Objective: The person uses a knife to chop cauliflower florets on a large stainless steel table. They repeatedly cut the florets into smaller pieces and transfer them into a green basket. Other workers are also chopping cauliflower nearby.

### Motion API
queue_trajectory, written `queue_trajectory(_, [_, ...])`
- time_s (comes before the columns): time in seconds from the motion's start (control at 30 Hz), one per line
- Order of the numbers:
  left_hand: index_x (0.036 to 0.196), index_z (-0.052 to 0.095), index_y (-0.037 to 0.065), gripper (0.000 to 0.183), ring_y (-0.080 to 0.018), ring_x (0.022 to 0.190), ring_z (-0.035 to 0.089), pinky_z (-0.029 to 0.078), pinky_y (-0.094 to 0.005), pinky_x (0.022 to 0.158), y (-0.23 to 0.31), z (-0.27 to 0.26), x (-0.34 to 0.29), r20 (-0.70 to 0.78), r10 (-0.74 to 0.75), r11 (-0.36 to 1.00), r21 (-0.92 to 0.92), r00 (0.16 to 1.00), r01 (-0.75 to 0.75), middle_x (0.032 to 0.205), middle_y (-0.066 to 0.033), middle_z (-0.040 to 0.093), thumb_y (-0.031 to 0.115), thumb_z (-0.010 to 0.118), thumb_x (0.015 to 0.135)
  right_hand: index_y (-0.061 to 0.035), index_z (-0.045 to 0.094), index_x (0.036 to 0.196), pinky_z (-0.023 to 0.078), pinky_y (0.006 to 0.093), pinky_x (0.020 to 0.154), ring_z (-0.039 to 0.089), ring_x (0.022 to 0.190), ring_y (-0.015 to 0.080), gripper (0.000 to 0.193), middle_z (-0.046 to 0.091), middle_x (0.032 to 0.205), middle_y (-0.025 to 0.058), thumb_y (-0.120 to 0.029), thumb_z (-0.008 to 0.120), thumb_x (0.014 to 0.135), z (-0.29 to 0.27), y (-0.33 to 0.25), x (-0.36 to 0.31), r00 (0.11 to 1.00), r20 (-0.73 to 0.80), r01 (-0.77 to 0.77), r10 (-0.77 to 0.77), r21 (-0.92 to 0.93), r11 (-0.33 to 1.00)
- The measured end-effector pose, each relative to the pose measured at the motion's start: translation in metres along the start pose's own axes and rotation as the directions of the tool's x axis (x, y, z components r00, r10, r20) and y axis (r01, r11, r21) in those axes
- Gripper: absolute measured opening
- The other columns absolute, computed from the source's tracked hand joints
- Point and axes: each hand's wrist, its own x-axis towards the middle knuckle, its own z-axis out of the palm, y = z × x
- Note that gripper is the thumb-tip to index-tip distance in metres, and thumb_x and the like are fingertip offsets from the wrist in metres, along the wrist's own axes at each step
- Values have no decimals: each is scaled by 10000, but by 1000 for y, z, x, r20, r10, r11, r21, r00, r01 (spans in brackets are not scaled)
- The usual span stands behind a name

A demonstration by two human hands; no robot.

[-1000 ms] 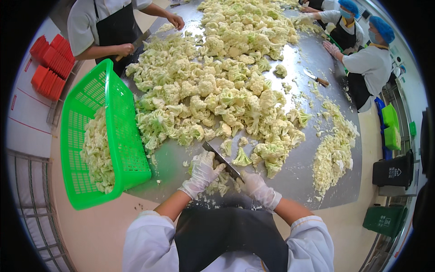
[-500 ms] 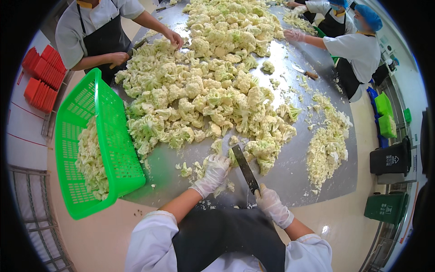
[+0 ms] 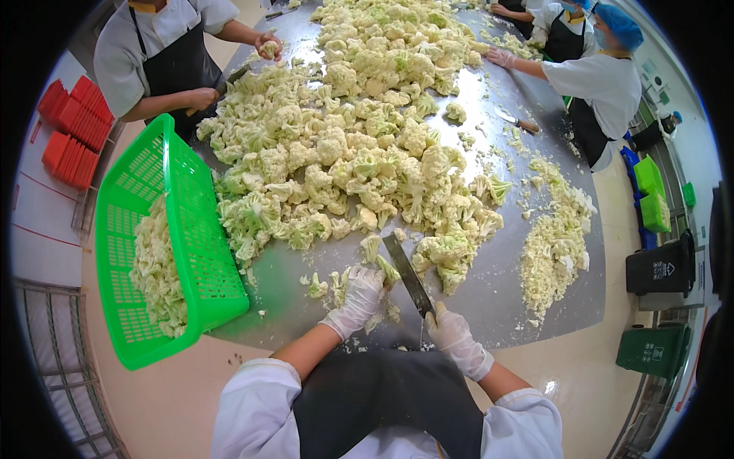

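My right hand (image 3: pixel 457 338), in a clear glove, is closed round the handle of a knife (image 3: pixel 410 278) with a long dark blade. The blade slants up and to the left, just above the steel table (image 3: pixel 294 336). My left hand (image 3: pixel 359 297), gloved too, is closed on a cauliflower floret (image 3: pixel 388 270) with a greenish stem, beside the blade. I cannot tell whether the blade touches it. Small cauliflower pieces (image 3: pixel 316 287) lie left of that hand. Beyond both hands spreads a big cauliflower pile (image 3: pixel 329 157).
A green slatted basket (image 3: pixel 210 264) holding cauliflower pieces stands at the left. Cauliflower crumbs (image 3: pixel 547 256) lie in a heap at the right, with another knife (image 3: pixel 517 120) farther back. Co-workers stand at both far sides. Dark bins (image 3: pixel 659 264) stand beyond the right edge.
My knife has shifted slightly left and up, closer to my left hand. The floret in my left hand now shows beside the blade. A co-worker's hand at far left has lifted a cauliflower piece.
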Motion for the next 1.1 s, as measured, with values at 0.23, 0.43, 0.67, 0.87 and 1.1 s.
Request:
queue_trajectory(0.23, [700, 499, 70, 92, -226, 698, 493, 346, -347, 710, 0, 4, 2, -80, 106, 994, 49, 991, -103, 658, -85, 497, 140, 504, 642, -9, 464, 868, 420, 457, 592, 538, 648, 379, 232, 543, 640, 223, -223, 451, 781, -1, 3, -3, 993, 119, -4, 2, 15, 1000])
queue_trajectory(0.43, [773, 510, 83, 164, -234, 726, 483, 328, -377, 729, 1, -4, 5, 97, 94, 995, 31, 991, -98, 709, -72, 499, 201, 540, 663, -10, 465, 857, 415, 459, 607, 532, 683, 386, 231, 543, 680, 235, -228, 445, 785, 10, 0, 27, 991, 96, 84, -89, 56, 995])
queue_trajectory(0.67, [954, 497, 70, 399, -279, 925, 425, 251, -448, 871, -8, -20, 16, 23, 7, 994, -110, 1000, -5, 938, -135, 465, 333, 571, 663, -28, 465, 837, 428, 443, 553, 542, 593, 366, 205, 550, 610, 193, -225, 451, 784, -14, 19, -16, 996, -91, 17, -20, -29, 999])
queue_trajectory(0.87, [1158, 397, 124, 559, -302, 1095, 334, 213, -445, 928, -7, 10, 69, 225, 116, 990, 49, 967, -131, 1134, -151, 406, 444, 504, 712, -40, 445, 787, 434, 425, 501, 557, 554, 331, 182, 553, 590, 168, -222, 442, 790, -8, 43, -41, 987, -51, -163, 155, -206, 965])
queue_trajectory(1.1, [789, 565, 55, 336, -240, 926, 451, 310, -411, 845, -11, -29, 31, 369, 182, 983, -45, 912, -178, 905, -100, 511, 382, 528, 719, -42, 456, 809, 429, 427, 511, 546, 561, 335, 189, 542, 573, 159, -230, 447, 787, 12, 28, -38, 998, 53, 16, -14, -45, 999])
